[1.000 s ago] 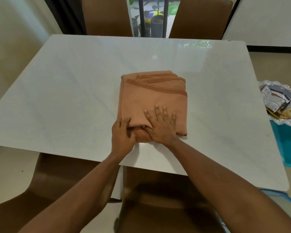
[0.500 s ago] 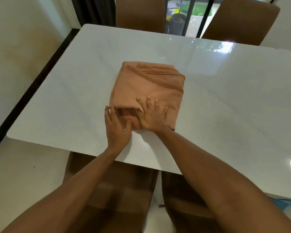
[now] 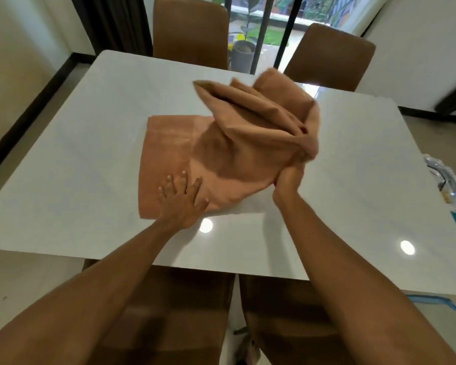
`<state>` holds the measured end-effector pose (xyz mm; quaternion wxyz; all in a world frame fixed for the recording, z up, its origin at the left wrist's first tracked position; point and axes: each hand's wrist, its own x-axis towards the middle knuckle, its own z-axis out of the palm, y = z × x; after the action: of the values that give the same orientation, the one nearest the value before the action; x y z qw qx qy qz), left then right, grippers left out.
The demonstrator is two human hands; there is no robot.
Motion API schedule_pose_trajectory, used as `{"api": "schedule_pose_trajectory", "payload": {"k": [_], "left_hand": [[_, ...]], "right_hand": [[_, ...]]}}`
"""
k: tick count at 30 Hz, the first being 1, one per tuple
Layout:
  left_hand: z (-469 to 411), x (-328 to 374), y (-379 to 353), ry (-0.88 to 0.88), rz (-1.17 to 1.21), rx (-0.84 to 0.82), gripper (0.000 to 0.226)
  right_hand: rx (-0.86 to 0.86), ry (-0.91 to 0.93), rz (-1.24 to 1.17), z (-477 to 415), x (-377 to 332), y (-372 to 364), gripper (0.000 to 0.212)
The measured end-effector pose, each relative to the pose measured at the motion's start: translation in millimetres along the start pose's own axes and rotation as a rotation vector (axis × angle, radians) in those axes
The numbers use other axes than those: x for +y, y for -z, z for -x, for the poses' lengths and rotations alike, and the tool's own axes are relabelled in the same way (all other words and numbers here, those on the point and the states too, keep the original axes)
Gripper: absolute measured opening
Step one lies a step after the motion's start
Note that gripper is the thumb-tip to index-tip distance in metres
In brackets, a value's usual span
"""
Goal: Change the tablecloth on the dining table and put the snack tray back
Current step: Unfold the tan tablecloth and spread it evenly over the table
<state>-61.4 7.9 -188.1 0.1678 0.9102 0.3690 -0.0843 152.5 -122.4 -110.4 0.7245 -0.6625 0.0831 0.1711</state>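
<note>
Your left hand (image 3: 181,200) lies flat with fingers spread, pinning the near edge of the tablecloth (image 3: 169,143) to the table (image 3: 77,167). Your right hand (image 3: 290,177) is closed round a bunch of the upper layers, lifting them up and to the right. Half a second ago both hands sat at the near edge of a tight folded bundle; now one fold has opened, and a flat layer lies around the table's middle. Unfolding has begun, but the spreading is still ahead of you. The snack tray (image 3: 446,185) waits beyond the table's right edge, so returning it comes later.
</note>
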Motion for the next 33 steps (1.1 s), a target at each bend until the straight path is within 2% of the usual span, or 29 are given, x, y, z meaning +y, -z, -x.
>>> {"api": "schedule_pose_trajectory", "payload": {"k": [2,4,5,6,9,12,13,16,19,21,23,26,29,30,31,32,33], "left_hand": [[1,1,-1,0.012,-0.021,-0.006,0.076],[2,5,-3,0.02,-0.051,-0.021,0.08],[2,6,-3,0.025,-0.061,-0.03,0.082],[2,8,-2,0.03,-0.07,-0.031,0.084],[5,8,1,0.04,-0.096,-0.024,0.088],[8,8,3,0.029,-0.117,-0.04,0.097],[11,9,4,0.024,-0.118,-0.026,0.1],[20,14,5,-0.014,-0.139,0.049,0.101],[25,22,11,-0.103,-0.151,0.117,0.104],[30,27,13,-0.137,-0.147,0.136,0.103],[39,35,11,-0.114,-0.084,0.127,0.097],[60,61,2,-0.086,0.021,0.141,0.075],[73,90,-8,-0.098,0.043,0.14,0.068],[73,95,-5,-0.058,0.169,0.125,0.063],[74,97,0,-0.01,0.366,0.103,0.057],[75,95,5,0.044,0.564,0.074,0.05],[75,88,11,0.062,0.643,0.095,0.044]], "right_hand": [[0.235,-0.069,-0.009,-13,16,43,0.056],[0.499,-0.16,0.21,-10,36,76,0.051],[0.55,-0.116,0.362,-3,44,84,0.051],[0.521,-0.017,0.488,8,49,88,0.051],[0.205,0.361,0.733,27,67,82,0.045],[-0.09,0.54,1.022,36,70,63,0.042],[-0.157,0.526,1.109,33,69,57,0.043],[-0.287,0.322,1.234,20,80,41,0.054],[-0.351,0.344,1.306,4,92,33,0.089],[-0.451,0.354,1.381,-17,95,30,0.101],[-0.607,0.402,1.511,-39,85,15,0.106],[-0.813,0.366,1.66,-62,66,-26,0.096],[-1.023,0.218,1.568,-51,52,-74,0.126],[-1.119,0.191,1.52,-35,47,-85,0.121],[-1.202,0.189,1.476,-21,46,-93,0.106],[-1.242,0.221,1.441,-8,47,-98,0.09],[-1.229,0.285,1.411,3,50,-99,0.08]]}}
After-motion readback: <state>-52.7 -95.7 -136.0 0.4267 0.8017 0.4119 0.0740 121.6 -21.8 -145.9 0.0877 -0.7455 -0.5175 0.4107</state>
